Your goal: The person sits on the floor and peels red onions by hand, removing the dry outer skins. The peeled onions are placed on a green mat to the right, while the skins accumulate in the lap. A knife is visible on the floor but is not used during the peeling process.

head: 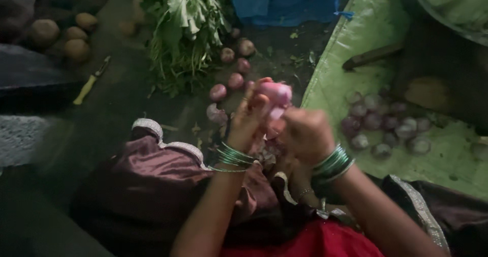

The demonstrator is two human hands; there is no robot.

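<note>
Lap: dark maroon satin cloth with silver trim (152, 180), nearest the camera.
Left hand (250, 118): green bangles at the wrist; grip grasping the pale pink peeled onion (275, 94) from the left side.
Right hand (304, 135): green bangles at the wrist; grip clenched just below and right of the onion, touching it; what it encloses cannot be told.
Onion position: raised between both hands, above the floor.
Right: pile of peeled purple onions (386, 127) on light green plastic sheet (447, 155).
Beyond hands: unpeeled red onions (231, 74) on the floor.
Far: bunch of green leafy stalks (185, 28); brown round potatoes (66, 36); yellow-handled knife (90, 81).
</note>
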